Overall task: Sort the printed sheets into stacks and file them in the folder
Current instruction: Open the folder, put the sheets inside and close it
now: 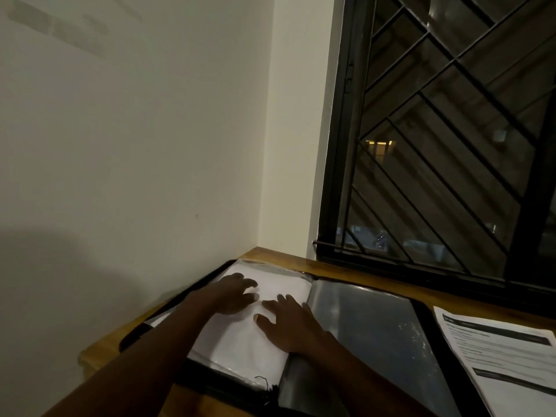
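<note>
Pressing down flat, my left hand [233, 294] and my right hand [290, 325] both lie on one white sheet [240, 344] inside a clear sleeve. The fingers are straight and spread, so neither grip is closed round anything. The two hands are just beside each other, the left one farther from me. That sheet fills the left page of the one black folder [434, 338], which lies open on the wooden tabletop [279, 254] in the corner by the wall [135, 145]. The right page is a second clear sleeve [376, 335], which looks dark. Just beside the folder's right edge lies one pile of printed sheets [499, 356]; I cannot tell how many it holds. One barred window [436, 145] stands behind the tabletop.
</note>
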{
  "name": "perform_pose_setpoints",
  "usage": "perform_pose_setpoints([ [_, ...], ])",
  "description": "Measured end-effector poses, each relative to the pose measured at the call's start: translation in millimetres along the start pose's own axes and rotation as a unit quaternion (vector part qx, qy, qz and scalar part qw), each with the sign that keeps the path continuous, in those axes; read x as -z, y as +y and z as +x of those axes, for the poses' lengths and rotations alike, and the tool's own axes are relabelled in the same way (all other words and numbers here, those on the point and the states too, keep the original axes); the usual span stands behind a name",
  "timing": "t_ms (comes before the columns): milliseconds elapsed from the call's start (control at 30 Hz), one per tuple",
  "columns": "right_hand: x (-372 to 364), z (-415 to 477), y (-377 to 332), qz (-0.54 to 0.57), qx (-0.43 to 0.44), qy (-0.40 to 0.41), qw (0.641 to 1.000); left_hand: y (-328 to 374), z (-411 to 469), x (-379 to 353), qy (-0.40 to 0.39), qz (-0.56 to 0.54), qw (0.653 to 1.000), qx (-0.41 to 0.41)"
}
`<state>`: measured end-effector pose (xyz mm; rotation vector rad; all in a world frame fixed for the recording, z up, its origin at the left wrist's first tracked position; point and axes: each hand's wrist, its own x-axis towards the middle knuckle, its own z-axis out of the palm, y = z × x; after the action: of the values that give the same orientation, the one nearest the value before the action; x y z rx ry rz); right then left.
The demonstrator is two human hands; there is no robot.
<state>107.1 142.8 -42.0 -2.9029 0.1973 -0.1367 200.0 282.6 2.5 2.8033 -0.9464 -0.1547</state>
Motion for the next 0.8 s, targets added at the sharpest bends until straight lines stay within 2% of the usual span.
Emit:
perform_pose_setpoints([
  [100,-1,7,2,0.008,0.024,0.013,1.0,16,10,-19,0.014,-0.043,0.999,-0.026],
  [200,-1,12,8,0.059,0.015,0.035,0.998,19,13,-34,0.024,-0.034,0.999,-0.03],
  [333,-11,6,13,0.005,-0.019,0.034,0.999,10,13,-57,0.058,-0.006,0.998,0.001],
  [433,-10,8,11,0.008,-0.023,0.0,1.0,11,9,-59,0.045,0.023,0.999,0.009],
  [533,8,4,18,0.098,-0.021,-0.037,0.994,15,18,-42,-0.002,-0.042,0.999,0.016],
  [567,14,0,24,0.159,-0.03,-0.021,0.987,16,22,-37,-0.015,-0.054,0.998,0.017],
  [633,30,-17,39,0.25,-0.051,0.062,0.965,27,28,-33,-0.008,-0.057,0.998,0.02],
  [700,48,-36,62,0.259,-0.052,0.134,0.955,47,29,-36,0.025,-0.055,0.998,0.001],
  [800,74,-66,106,0.247,-0.063,0.152,0.955,87,29,-50,0.068,-0.084,0.992,-0.06],
])
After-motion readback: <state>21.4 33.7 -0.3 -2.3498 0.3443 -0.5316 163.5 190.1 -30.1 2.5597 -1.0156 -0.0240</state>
